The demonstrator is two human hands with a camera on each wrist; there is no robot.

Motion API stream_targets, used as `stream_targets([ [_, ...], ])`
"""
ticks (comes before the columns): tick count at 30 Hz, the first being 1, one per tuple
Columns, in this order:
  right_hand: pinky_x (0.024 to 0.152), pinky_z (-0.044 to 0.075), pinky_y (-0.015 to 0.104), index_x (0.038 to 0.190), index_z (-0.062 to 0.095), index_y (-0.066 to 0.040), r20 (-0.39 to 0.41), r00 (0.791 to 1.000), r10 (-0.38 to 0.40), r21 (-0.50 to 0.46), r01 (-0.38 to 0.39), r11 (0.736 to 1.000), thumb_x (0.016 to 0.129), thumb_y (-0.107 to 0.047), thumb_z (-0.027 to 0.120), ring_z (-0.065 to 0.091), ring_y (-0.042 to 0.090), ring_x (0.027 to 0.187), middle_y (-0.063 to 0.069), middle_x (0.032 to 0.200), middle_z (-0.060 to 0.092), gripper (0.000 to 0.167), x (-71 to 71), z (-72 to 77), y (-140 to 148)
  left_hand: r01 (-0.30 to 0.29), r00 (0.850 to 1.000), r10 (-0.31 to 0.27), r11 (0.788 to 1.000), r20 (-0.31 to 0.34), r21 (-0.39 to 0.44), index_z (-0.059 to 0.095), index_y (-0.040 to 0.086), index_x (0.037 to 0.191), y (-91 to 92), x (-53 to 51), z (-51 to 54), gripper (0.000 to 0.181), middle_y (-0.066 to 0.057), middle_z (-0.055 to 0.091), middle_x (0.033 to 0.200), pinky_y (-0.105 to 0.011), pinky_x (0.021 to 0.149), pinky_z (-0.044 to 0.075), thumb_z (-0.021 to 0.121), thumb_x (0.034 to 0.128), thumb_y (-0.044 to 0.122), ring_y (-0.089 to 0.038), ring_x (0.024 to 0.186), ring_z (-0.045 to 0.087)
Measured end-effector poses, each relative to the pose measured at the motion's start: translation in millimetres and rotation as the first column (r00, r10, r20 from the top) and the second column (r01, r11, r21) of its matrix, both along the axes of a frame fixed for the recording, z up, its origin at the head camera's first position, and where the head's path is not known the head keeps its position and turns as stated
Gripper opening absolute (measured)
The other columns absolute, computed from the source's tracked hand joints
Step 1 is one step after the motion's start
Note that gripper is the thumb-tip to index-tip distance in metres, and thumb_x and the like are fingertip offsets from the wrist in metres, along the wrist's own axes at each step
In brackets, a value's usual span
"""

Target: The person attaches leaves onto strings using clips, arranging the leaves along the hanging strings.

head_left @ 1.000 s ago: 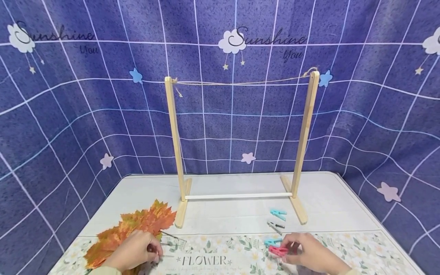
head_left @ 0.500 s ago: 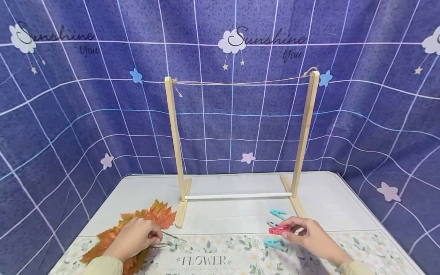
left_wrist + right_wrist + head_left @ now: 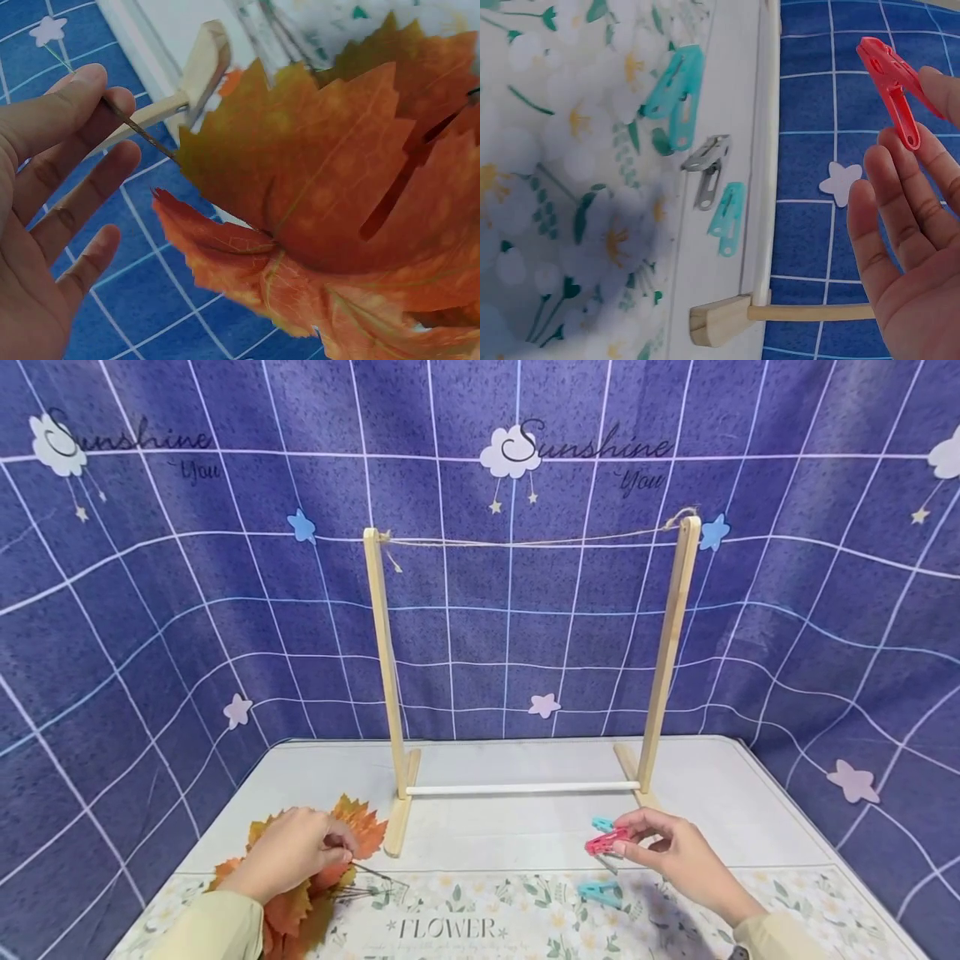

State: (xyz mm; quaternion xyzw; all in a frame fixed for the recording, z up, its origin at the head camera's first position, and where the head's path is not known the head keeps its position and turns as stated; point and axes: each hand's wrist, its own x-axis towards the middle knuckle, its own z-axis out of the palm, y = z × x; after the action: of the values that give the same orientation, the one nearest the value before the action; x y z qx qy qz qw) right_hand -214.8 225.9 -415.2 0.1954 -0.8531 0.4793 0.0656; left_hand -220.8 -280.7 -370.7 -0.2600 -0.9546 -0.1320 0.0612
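Note:
Between its thumb and fingertip, my left hand (image 3: 300, 847) pinches the thin brown stem (image 3: 142, 133) of an orange artificial maple leaf (image 3: 315, 165). More orange leaves (image 3: 292, 914) lie under and around that hand at the table's left, some stems poking out to the right. A red clothespin (image 3: 603, 843) is pinched by its handles in my right hand (image 3: 663, 852), raised above the table; its nose (image 3: 866, 46) points away from the fingers. Below it lie a teal clothespin (image 3: 600, 893), a grey clothespin (image 3: 707, 165) and another teal clothespin (image 3: 727, 217).
Behind the hands stands a wooden frame, with a left post (image 3: 386, 668), a right post (image 3: 667, 660) and a white bottom bar (image 3: 525, 789). Twine (image 3: 517, 542) stretches between the post tops. A flowered cloth (image 3: 450, 893) covers the white table's front; a blue curtain (image 3: 480, 635) hangs behind.
My right hand has lifted the red clothespin from the cloth and carried it forward. My left hand has moved up and forward with the stem, shifting the leaves.

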Motion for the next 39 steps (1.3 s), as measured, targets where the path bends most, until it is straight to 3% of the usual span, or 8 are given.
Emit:
stream_targets([
  [4,0.071,0.054,0.027,0.118,0.068,-0.005,-0.002,1.0,-0.018,-0.029,0.017,0.999,0.091,-0.017,0.077,0.064,0.006,0.086,-0.002,0.096,0.071,0.03,-1.6,3.9,-3.1,-0.003,1.0,0.003,1.0,0.004,0.008,0.075,0.032,0.078,2.2,-1.4,13.4,0.02,0.023,0.065,0.076,-0.027,0.064,0.05,0.082,0.0839,0.014,0.004,0.07,0.059],
  [12,0.072,0.054,0.027,0.118,0.069,-0.005,-0.025,0.999,-0.033,-0.043,0.031,0.999,0.091,-0.015,0.077,0.063,0.006,0.087,-0.002,0.095,0.071,0.03,-7.2,12.1,-6.9,-0.008,0.998,0.008,1.0,-0.07,-0.001,0.076,0.029,0.08,9.9,-6.7,31.8,0.02,0.019,0.066,0.077,-0.026,0.061,0.046,0.081,0.0834,0.009,0.003,0.067,0.052],
  [19,0.074,0.055,0.027,0.122,0.067,-0.004,-0.032,0.999,-0.031,-0.039,0.03,0.999,0.093,-0.016,0.075,0.064,0.007,0.089,0.002,0.1,0.07,0.033,-11.5,32.6,-7.7,-0.058,0.991,0.061,0.998,-0.118,0.029,0.077,0.026,0.082,24.1,-13.5,54.5,0.015,0.02,0.062,0.068,-0.029,0.061,0.046,0.08,0.0847,0.011,0.003,0.063,0.052],
  [24,0.076,0.055,0.027,0.12,0.069,-0.004,-0.078,0.997,-0.028,-0.014,0.027,1.0,0.092,-0.014,0.076,0.063,0.005,0.091,0.001,0.101,0.072,0.031,-16.9,47.8,-8.0,-0.066,0.993,0.076,0.993,-0.095,0.101,0.078,0.019,0.088,36.8,-18.1,67.3,0.004,0.016,0.064,0.068,-0.033,0.064,0.047,0.079,0.0878,0.015,-0.001,0.063,0.053],
  [32,0.073,0.056,0.027,0.12,0.069,-0.003,-0.117,0.993,-0.001,-0.018,-0.001,1.0,0.09,-0.01,0.078,0.066,0.007,0.086,0.001,0.094,0.072,0.032,-23.4,67.1,-8.3,-0.108,0.99,0.126,0.959,-0.055,0.262,0.078,0.013,0.092,58.0,-23.8,78.7,0.004,0.008,0.073,0.076,-0.037,0.067,0.05,0.077,0.09,0.016,-0.012,0.073,0.065],
  [39,0.075,0.055,0.027,0.121,0.068,-0.005,-0.125,0.992,-0.013,0.013,0.015,1.0,0.088,-0.014,0.08,0.066,0.01,0.086,0.001,0.093,0.071,0.036,-29.3,87.3,-12.8,-0.157,0.986,0.166,0.912,0.008,0.379,0.078,0.014,0.095,72.0,-27.9,85.2,0.004,0.0,0.076,0.089,-0.036,0.068,0.05,0.075,0.0925,0.014,-0.014,0.076,0.066],
])
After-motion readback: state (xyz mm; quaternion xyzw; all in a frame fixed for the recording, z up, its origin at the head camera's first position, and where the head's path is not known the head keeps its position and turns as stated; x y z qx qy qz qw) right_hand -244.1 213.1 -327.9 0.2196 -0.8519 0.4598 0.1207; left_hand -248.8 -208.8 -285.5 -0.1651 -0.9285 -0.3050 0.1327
